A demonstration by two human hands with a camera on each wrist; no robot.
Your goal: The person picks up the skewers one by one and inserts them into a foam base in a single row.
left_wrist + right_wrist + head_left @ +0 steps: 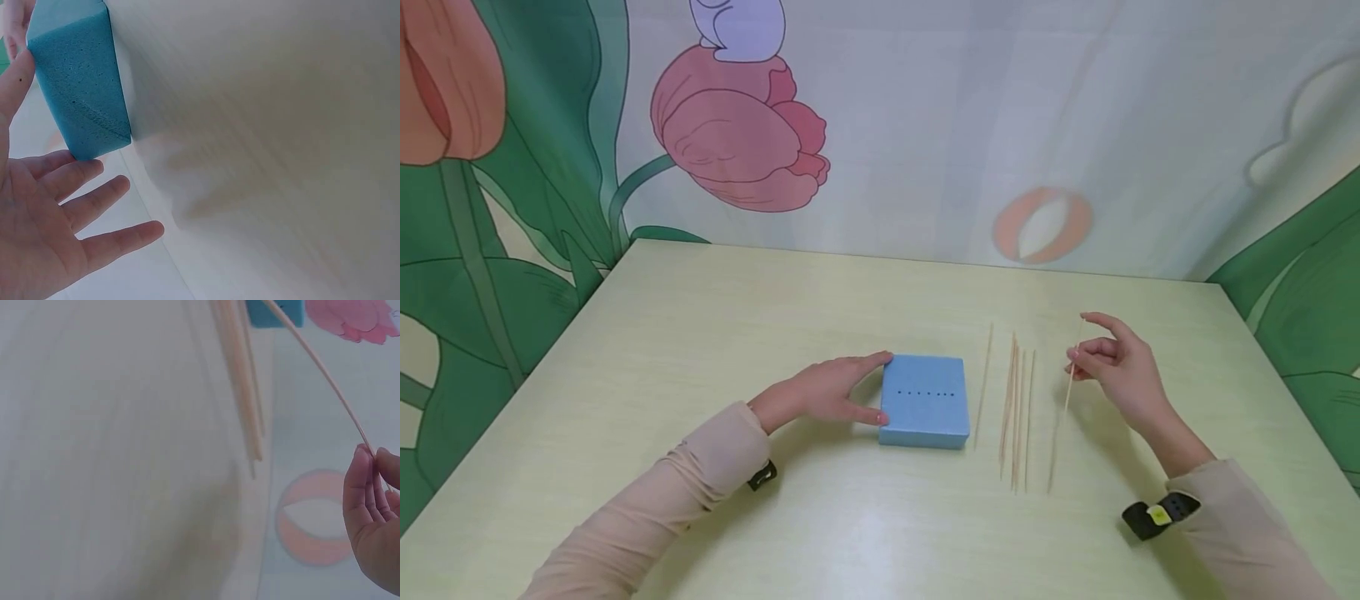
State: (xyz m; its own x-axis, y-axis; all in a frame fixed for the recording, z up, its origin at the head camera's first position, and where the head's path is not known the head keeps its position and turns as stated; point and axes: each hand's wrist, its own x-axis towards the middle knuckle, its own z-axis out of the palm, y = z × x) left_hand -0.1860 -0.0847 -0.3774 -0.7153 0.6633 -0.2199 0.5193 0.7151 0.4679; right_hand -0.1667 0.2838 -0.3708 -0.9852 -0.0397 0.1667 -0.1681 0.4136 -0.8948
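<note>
On the table, a blue foam block (925, 417) lies flat, with a row of small dark holes across its top. My left hand (831, 387) touches its left side, the thumb at the near corner and a fingertip at the far one. In the left wrist view the fingers spread out straight beside the block (81, 87). To the right, my right hand (1120, 367) pinches a thin wooden skewer (1067, 396) between thumb and fingers, near its far end. Its near end points toward me; whether it touches the table I cannot tell.
Several loose skewers (1017, 400) lie roughly side by side between the block and my right hand. One more skewer (983, 387) lies close to the block's right edge. Behind the pale table (737, 308) hangs a printed curtain (910, 125) with flowers.
</note>
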